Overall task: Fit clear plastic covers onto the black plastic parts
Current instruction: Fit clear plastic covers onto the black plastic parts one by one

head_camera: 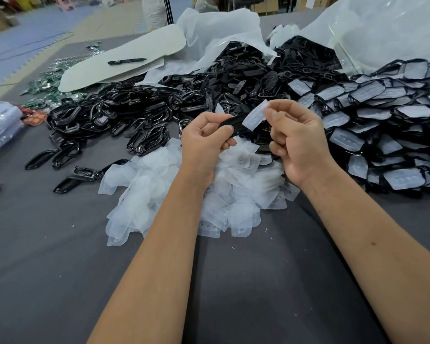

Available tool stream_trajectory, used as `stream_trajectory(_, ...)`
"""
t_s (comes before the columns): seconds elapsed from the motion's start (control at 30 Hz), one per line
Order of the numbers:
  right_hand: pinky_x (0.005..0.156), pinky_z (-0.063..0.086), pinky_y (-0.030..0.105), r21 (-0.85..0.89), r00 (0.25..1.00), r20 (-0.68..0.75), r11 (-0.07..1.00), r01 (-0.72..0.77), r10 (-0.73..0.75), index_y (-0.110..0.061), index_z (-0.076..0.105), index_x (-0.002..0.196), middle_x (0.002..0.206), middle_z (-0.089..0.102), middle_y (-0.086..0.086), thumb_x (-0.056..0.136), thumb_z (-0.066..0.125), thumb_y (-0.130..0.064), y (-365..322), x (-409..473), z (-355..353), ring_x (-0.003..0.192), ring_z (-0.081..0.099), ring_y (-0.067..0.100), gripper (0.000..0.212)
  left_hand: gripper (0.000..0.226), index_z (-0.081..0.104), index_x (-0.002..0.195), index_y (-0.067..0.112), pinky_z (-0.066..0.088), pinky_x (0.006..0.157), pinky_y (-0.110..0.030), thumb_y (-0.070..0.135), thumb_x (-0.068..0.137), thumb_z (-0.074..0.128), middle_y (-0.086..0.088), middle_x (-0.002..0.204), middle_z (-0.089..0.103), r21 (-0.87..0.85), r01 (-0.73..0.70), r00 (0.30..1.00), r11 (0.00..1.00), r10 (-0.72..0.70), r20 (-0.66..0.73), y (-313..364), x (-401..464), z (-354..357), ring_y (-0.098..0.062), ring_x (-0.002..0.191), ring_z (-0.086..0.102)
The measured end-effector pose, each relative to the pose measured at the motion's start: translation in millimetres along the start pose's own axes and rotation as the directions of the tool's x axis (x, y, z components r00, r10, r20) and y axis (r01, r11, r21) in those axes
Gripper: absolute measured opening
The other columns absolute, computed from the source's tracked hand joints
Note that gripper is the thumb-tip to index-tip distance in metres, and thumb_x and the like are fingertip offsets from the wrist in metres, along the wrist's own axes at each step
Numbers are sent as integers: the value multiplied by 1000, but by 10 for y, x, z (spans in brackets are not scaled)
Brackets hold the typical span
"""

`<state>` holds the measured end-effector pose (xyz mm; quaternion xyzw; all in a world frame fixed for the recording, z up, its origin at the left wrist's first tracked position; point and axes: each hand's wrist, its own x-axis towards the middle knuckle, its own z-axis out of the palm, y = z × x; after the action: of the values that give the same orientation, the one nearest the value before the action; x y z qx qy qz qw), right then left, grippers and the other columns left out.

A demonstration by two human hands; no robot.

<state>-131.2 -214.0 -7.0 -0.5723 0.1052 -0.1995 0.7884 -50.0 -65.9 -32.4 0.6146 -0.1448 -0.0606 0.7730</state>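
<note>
My left hand (206, 142) grips one black plastic part (233, 123) above the table, its fingers wrapped around the part's near end. My right hand (296, 142) pinches a clear plastic cover (255, 117) between thumb and forefinger, and the cover's lower end lies against the far end of the black part. Under both hands sits a heap of loose clear covers (184, 194). Behind it spreads a pile of bare black parts (134, 112). At the right lies a stack of black parts with covers fitted (382, 125).
A dark grey cloth (60, 256) covers the table. Torn white plastic bags (221, 28) lie at the back. A black pen (126, 61) rests on a pale board (104, 68). Green circuit boards (45, 88) sit at the far left, with a bagged stack (0, 125) at the left edge.
</note>
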Motion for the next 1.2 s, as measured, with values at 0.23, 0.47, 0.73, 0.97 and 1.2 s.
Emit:
stream_trajectory(0.23,41,33,20,66,1000,-12,998,-20,21,-12,61,86,73,58,4,104,58,-4,-3,4,29,58,46,11,20,22,68,88,12,46,55,-19,-9,85,64,8,55,60,15,-31,999,999,30,35,-27,-1,8,-10,51,56)
stream_trajectory(0.47,46,48,22,-40,997,48,998,56,-54,-6,64,109,78,71,6,96,63,7,38,-19,34,62,64,15,19,28,74,96,14,45,52,-18,-10,89,62,-5,77,73,-13,17,997,1000,-16,78,-5,-17,14,-11,55,57)
stream_trajectory(0.73,48,51,22,-112,992,66,987,111,-105,-7,72,91,75,69,3,101,64,-4,60,-24,44,63,66,16,13,22,79,99,13,48,55,-20,-5,90,69,-8,77,69,-38,52,997,998,-49,66,8,-10,6,-13,58,59)
stream_trajectory(0.97,43,36,23,-100,989,-37,986,137,-141,-14,81,90,64,61,-3,97,73,-14,77,14,10,51,42,11,10,23,77,92,13,45,53,-19,-8,88,70,-3,69,68,-8,-6,1000,1000,6,10,-20,-6,15,-12,54,55)
stream_trajectory(1.2,45,45,24,-143,979,-69,973,179,-190,-8,71,89,76,73,5,91,76,-5,92,26,-20,61,65,16,7,22,79,94,16,49,57,-19,-3,89,73,-7,79,70,-28,-3,1000,1000,3,18,-31,-4,16,-12,57,59)
